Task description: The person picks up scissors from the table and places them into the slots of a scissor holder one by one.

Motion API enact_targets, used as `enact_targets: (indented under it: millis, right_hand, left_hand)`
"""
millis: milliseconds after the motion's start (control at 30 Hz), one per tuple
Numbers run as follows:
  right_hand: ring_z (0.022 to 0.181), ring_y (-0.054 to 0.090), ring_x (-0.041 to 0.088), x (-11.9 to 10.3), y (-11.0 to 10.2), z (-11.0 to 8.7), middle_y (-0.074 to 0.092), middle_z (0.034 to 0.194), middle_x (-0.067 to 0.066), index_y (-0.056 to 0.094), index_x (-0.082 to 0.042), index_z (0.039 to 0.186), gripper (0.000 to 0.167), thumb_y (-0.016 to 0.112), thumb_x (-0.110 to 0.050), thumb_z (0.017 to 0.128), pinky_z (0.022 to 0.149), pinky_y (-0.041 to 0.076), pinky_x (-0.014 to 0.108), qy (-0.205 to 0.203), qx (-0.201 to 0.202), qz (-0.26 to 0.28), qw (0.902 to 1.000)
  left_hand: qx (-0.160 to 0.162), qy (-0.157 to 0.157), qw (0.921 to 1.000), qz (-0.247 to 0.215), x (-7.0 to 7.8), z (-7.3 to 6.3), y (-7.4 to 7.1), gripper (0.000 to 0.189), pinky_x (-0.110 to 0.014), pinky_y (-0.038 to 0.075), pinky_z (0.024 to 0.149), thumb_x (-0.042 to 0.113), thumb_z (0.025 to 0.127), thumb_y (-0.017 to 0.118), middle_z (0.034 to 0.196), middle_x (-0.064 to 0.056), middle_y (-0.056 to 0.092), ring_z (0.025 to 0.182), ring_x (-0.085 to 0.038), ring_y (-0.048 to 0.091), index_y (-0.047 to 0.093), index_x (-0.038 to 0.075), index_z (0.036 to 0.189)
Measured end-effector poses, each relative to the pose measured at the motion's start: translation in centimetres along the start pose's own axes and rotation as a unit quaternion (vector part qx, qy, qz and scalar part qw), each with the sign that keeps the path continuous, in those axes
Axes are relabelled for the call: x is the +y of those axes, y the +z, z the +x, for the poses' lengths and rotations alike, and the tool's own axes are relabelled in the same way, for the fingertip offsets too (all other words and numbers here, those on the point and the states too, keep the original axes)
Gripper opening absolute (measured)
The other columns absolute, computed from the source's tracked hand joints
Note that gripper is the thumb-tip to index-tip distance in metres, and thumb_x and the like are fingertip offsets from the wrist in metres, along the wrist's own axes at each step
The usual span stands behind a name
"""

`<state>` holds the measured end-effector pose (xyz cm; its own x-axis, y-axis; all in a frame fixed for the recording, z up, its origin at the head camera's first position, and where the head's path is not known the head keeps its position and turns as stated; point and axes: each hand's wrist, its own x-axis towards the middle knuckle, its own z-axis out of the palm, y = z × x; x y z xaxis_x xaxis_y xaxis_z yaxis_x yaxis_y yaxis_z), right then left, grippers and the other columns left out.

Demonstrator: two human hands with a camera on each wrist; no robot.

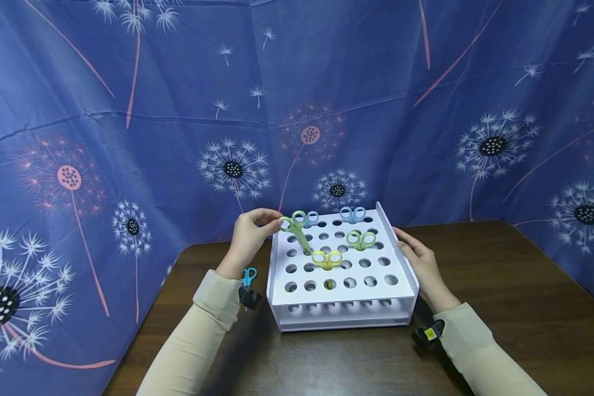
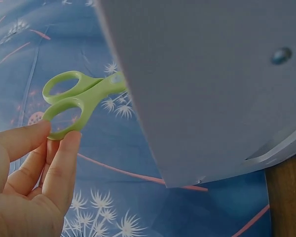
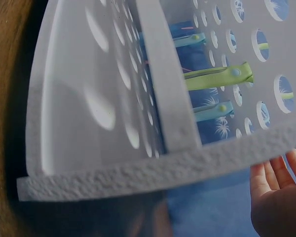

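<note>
My left hand (image 1: 249, 239) pinches one finger loop of a pair of green scissors (image 1: 301, 237) between thumb and fingertips. Their loops stand above the white holed rack (image 1: 283, 297), with the lower end leaning down to a hole on its left side. In the left wrist view, the rack's side panel (image 2: 202, 89) hides the blades of these green scissors (image 2: 96, 94). Along the rack's right side panel, my right hand (image 1: 425, 269) rests with extended fingers (image 3: 259, 182) against the outside.
Other scissors stand in the rack: a blue pair (image 1: 347, 214) at the back right, another green pair (image 1: 360, 246), and a yellow pair (image 1: 327, 262) nearer the front. Small bright blue scissors (image 1: 247, 279) lie on the brown table (image 1: 326, 363) left of the rack. A dandelion-patterned cloth (image 1: 297, 66) hangs behind.
</note>
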<state>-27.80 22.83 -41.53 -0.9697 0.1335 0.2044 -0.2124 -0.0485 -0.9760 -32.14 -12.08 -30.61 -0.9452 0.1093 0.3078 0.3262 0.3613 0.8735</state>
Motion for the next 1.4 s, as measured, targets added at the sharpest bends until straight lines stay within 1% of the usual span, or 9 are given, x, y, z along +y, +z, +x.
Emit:
enact_targets:
  millis: [167, 333, 433, 633, 700, 933, 1133, 1300, 1400]
  right_hand:
    - [0.085, 0.064, -0.001, 0.1, 0.0, 0.0, 0.067, 0.103, -0.019, 0.043, -0.001, 0.144, 0.05, 0.052, -0.024, 0.1, 0.068, 0.053, 0.017, -0.001, -0.001, 0.001, 1.0]
    - [0.085, 0.064, -0.001, 0.1, 0.0, 0.0, 0.067, 0.103, -0.019, 0.044, -0.003, 0.144, 0.05, 0.053, -0.025, 0.1, 0.068, 0.053, 0.017, 0.002, 0.001, -0.001, 1.0]
    - [0.084, 0.064, -0.001, 0.1, 0.0, 0.1, 0.068, 0.103, -0.018, 0.044, -0.002, 0.144, 0.05, 0.053, -0.024, 0.1, 0.067, 0.054, 0.017, 0.0, 0.0, 0.003, 1.0]
    - [0.083, 0.065, 0.0, 0.1, 0.1, 0.1, 0.069, 0.101, -0.017, 0.044, -0.001, 0.144, 0.05, 0.053, -0.024, 0.1, 0.067, 0.054, 0.018, -0.002, -0.002, 0.009, 1.0]
    - [0.084, 0.065, 0.0, 0.1, 0.1, 0.1, 0.068, 0.102, -0.017, 0.044, -0.002, 0.144, 0.05, 0.053, -0.024, 0.1, 0.067, 0.054, 0.017, 0.0, 0.0, 0.007, 1.0]
    - [0.083, 0.065, 0.0, 0.1, 0.0, 0.1, 0.068, 0.102, -0.018, 0.044, -0.003, 0.144, 0.05, 0.052, -0.025, 0.1, 0.067, 0.054, 0.017, 0.007, 0.002, 0.002, 1.0]
    - [0.083, 0.065, -0.001, 0.1, 0.0, 0.0, 0.068, 0.102, -0.019, 0.044, -0.004, 0.144, 0.05, 0.053, -0.025, 0.1, 0.067, 0.054, 0.018, 0.015, 0.003, -0.003, 0.9999]
    - [0.084, 0.065, -0.001, 0.1, 0.0, 0.1, 0.067, 0.103, -0.019, 0.044, -0.004, 0.145, 0.05, 0.052, -0.025, 0.1, 0.068, 0.054, 0.018, 0.013, 0.001, 0.0, 0.9999]
    - [0.085, 0.064, -0.001, 0.2, -0.1, 0.1, 0.067, 0.104, -0.018, 0.044, -0.004, 0.145, 0.05, 0.052, -0.025, 0.1, 0.068, 0.054, 0.018, 0.011, 0.002, -0.001, 0.9999]
  left_hand:
    - [-0.001, -0.004, 1.0, 0.009, -0.1, 0.0, 0.2, 0.016, -0.027, 0.057, 0.077, 0.013, 0.087, 0.072, 0.095, -0.014, 0.071, 0.082, -0.018, 0.068, 0.074, 0.006, 0.101]
    - [-0.007, -0.001, 0.9994, 0.035, -0.2, 0.1, 0.6, 0.013, -0.028, 0.057, 0.074, 0.014, 0.087, 0.072, 0.092, -0.01, 0.071, 0.081, -0.017, 0.066, 0.074, 0.009, 0.099]
    - [-0.012, 0.001, 0.9989, 0.044, -0.3, 0.1, 0.8, 0.012, -0.029, 0.057, 0.074, 0.013, 0.087, 0.072, 0.092, -0.009, 0.071, 0.08, -0.017, 0.065, 0.074, 0.009, 0.098]
    - [-0.023, -0.008, 0.9988, 0.041, -0.6, 0.2, 1.3, 0.01, -0.035, 0.058, 0.077, 0.01, 0.087, 0.072, 0.09, -0.01, 0.069, 0.079, -0.018, 0.063, 0.074, 0.007, 0.095]
    - [-0.026, -0.006, 0.9982, 0.053, -0.8, 0.2, 1.5, 0.009, -0.035, 0.058, 0.076, 0.011, 0.087, 0.072, 0.088, -0.009, 0.068, 0.078, -0.018, 0.064, 0.074, 0.008, 0.095]
    - [-0.03, 0.021, 0.9913, 0.127, -1.3, 0.1, 2.2, 0.007, -0.028, 0.052, 0.068, 0.014, 0.085, 0.074, 0.083, -0.003, 0.071, 0.074, -0.016, 0.062, 0.075, 0.012, 0.091]
    - [-0.027, 0.029, 0.989, 0.142, -1.5, 0.0, 2.5, 0.007, -0.029, 0.051, 0.071, 0.014, 0.084, 0.075, 0.085, -0.003, 0.073, 0.077, -0.016, 0.062, 0.076, 0.012, 0.09]
    - [-0.035, 0.018, 0.9885, 0.146, -1.7, 0.1, 2.7, 0.006, -0.027, 0.05, 0.066, 0.013, 0.083, 0.075, 0.083, -0.003, 0.072, 0.076, -0.015, 0.062, 0.075, 0.011, 0.089]
    - [-0.038, 0.018, 0.9875, 0.152, -1.8, 0.1, 2.8, 0.006, -0.027, 0.05, 0.067, 0.013, 0.083, 0.076, 0.083, -0.003, 0.072, 0.077, -0.016, 0.063, 0.075, 0.012, 0.088]
